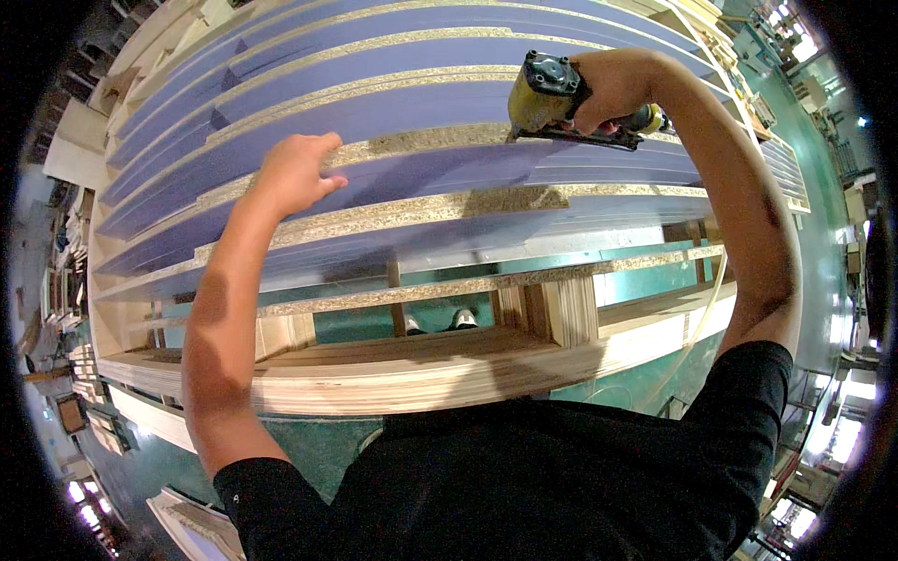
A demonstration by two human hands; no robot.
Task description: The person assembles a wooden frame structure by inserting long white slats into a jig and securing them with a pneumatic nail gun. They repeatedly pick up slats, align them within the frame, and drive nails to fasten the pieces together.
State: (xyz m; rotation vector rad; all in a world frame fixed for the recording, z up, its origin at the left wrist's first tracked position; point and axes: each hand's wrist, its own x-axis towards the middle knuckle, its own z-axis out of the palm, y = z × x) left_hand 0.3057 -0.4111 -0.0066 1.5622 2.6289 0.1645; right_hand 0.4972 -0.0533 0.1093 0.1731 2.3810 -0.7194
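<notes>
My right hand [613,89] is closed round the grip of a nail gun [545,93] with a yellow body and black cap. The tool's nose meets the top edge of a particleboard strip [440,138], one of several standing in rows across a large wooden frame. My left hand [301,173] is at the left part of the same strip, thumb and fingers apart, nothing between them. Whether its fingertips touch the board I cannot tell. Bluish-purple panel faces [402,103] show between the strips.
A thick layered-wood beam [393,379] runs along the frame's near side, in front of my body. A pale air hose [706,304] hangs at the right. Green floor [355,323] and my shoes show through the gaps. Stacked boards [84,140] stand at the left.
</notes>
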